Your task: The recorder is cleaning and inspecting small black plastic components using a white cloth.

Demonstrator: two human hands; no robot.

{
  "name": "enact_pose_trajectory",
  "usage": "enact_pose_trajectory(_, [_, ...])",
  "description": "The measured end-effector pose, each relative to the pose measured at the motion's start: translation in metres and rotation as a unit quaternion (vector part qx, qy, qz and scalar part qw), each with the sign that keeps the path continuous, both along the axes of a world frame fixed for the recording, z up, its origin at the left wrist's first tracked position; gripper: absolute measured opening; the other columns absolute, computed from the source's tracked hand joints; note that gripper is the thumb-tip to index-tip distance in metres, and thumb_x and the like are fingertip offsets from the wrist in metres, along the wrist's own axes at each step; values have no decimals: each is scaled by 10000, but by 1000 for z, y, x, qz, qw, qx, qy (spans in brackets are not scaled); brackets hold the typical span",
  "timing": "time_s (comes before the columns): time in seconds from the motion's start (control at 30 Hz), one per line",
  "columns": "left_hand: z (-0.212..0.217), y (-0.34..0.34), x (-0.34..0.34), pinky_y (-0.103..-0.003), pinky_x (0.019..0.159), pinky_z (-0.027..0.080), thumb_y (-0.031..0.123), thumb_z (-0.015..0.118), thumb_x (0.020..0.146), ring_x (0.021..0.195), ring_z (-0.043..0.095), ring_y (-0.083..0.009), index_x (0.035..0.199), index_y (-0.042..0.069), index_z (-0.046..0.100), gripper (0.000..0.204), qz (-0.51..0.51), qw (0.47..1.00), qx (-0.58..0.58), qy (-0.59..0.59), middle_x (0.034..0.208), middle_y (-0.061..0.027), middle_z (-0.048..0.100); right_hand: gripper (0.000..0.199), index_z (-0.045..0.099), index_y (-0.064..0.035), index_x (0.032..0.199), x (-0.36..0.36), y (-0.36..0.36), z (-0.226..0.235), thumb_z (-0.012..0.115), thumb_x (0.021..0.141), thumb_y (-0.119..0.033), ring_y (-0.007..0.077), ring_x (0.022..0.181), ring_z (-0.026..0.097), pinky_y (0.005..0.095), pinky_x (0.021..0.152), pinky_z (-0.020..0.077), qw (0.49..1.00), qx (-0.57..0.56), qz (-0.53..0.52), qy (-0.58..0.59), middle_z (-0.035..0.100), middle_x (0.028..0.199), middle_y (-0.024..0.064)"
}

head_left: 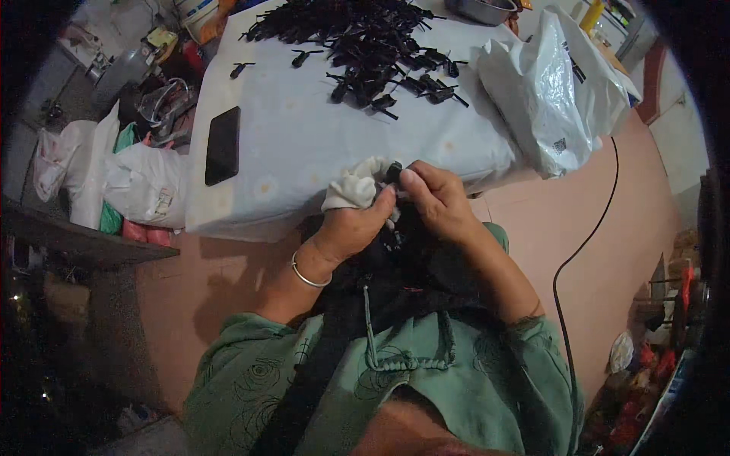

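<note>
While left fingers (385, 201), right fingers (411, 181) pinch black piece (395, 172), pale tablecloth (285, 148) overhangs pink floor (608, 296).

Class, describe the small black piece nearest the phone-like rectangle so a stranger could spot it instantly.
Find the table covered in pale, flowered cloth, bearing a heap of black pieces at its far side. Near its left edge lies a dark, phone-like rectangle; just beyond that is the small black piece. It is the leftmost, lying alone, apart from the heap.
</note>
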State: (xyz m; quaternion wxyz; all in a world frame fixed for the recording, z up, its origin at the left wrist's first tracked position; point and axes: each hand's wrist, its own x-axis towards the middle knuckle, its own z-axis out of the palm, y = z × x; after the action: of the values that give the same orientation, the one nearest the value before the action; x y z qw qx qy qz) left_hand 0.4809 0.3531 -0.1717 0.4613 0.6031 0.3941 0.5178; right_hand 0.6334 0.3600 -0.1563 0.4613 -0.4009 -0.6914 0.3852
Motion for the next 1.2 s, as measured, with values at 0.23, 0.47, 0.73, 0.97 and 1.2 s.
enact_pose_trajectory(0.23, [11,0,6,-288,619,451,34,546,743,699,567,-221,906,-21,549,172,69,955,198,211,767,-130,566,277,494,8,713,-4,-4,-1,455,893,-199,67,577,376,263,508,355,992,-11,-9,-124,430,585,-49])
enact_pose_trajectory(0.47, [11,3,5,-284,605,442,76,530,780,680,546,-204,913,-7,530,158,29,976,177,123,770,-105,546,245,543,3,770,-2,0,-14,478,879,-206,85,563,387,257,516,363,996,-82,-2,20,442,590,22])
enact_pose_trajectory(0.73, [8,7,-6,-199,522,399,145,466,865,632,473,-57,1077,48,480,234,-26,998,-62,-10,783,12,524,156,567,31,871,22,-1,2,569,816,-116,73,672,483,239,600,416,991,-26,42,-124,543,695,39])
enact_pose_trajectory(0.97, [25,0,-4,-243,551,401,87,446,838,609,455,-98,1060,14,456,235,-138,984,-103,49,713,-17,488,157,563,15,780,12,5,-4,562,830,-134,62,648,468,225,578,402,995,-74,51,-46,537,681,-1])
enact_pose_trajectory(1.2, [5,1,-2,-317,699,418,43,475,769,775,502,-223,970,-1,471,206,-38,993,34,109,860,-128,506,272,497,12,708,5,2,-1,479,877,-201,84,557,360,271,502,354,994,-34,55,-93,416,563,32])
